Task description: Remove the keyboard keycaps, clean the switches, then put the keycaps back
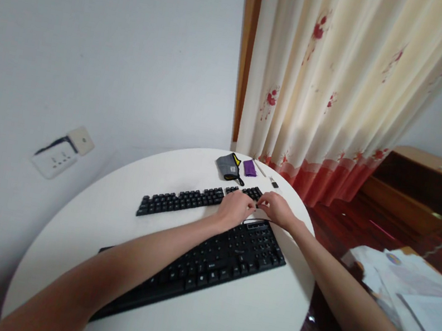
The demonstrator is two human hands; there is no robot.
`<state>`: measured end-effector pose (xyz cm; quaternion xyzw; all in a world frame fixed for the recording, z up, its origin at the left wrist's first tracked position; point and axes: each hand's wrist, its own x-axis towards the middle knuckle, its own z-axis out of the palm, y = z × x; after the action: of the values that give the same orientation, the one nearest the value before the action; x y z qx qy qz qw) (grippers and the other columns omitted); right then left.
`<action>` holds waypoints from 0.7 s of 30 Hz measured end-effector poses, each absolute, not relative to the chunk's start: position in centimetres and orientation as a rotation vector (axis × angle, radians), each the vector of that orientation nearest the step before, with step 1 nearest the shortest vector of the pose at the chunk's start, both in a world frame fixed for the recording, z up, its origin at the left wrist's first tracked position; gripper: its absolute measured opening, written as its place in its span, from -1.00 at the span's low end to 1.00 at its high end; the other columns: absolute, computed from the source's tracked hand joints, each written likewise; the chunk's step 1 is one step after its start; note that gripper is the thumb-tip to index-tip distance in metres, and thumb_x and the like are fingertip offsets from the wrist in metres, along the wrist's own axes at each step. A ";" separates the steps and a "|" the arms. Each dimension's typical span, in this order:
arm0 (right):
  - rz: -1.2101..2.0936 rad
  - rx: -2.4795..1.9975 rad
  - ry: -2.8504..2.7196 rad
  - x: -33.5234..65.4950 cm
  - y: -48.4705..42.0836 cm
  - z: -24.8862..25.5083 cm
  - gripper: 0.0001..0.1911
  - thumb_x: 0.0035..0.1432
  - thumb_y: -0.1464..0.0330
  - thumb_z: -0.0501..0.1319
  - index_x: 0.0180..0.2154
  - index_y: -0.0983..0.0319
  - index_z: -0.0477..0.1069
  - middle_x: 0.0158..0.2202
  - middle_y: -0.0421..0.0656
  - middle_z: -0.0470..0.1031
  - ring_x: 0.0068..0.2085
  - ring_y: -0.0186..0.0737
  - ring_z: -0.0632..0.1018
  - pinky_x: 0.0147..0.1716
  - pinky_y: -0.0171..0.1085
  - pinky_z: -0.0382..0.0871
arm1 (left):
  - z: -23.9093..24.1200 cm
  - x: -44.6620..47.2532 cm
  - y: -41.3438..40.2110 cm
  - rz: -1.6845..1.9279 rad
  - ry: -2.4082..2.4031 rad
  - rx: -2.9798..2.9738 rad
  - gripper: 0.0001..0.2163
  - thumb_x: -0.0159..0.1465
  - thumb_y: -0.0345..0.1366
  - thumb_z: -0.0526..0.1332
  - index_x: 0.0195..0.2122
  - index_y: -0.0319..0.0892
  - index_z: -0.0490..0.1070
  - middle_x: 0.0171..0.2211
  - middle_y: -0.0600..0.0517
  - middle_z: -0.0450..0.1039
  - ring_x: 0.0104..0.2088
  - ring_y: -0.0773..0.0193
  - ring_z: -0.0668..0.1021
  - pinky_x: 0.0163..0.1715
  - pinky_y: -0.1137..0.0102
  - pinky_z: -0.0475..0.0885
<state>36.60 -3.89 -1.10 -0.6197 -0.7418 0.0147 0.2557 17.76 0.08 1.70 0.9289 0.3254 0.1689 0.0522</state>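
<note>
Both of my hands are over the far right part of a white round table, fingertips close together. My left hand point(234, 208) has its fingers drawn together in a pinch beside a row of black keycaps point(181, 200), partly covering it. Facing it, my right hand point(277, 207) is also pinched, at the right end of that row. Whatever lies between the fingertips is too small to make out. Nearer to me lies a black keyboard point(222, 262), slanted across the table and partly hidden beneath my left forearm. A thin dark line curves just below my fingertips at the keyboard's far edge.
Behind the keycaps lie a grey pouch point(227, 166) with yellow lining, a purple cloth point(250, 168), a thin pale stick point(260, 167) and a small black-ended item point(274, 183). A curtain point(322, 92) hangs behind the white table point(222, 312). Papers point(426, 307) are stacked at right.
</note>
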 end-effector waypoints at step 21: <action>0.544 -1.280 -1.924 34.4 -16.4 -1.2 -0.89 0.25 0.32 0.27 -0.32 0.18 0.56 -0.27 -0.12 0.58 -0.18 -0.17 0.53 -0.11 -0.17 0.39 | 0.8 14.1 -7.8 0.443 0.542 2.685 -0.90 0.27 -0.27 0.30 -0.28 -0.02 0.64 -0.26 0.13 0.63 -0.22 0.22 0.54 -0.18 0.36 0.37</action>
<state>34.44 -16.43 -1.23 -0.4999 -0.7515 0.2125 0.3744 14.10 -7.79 0.77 0.9514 0.1922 0.1571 0.1822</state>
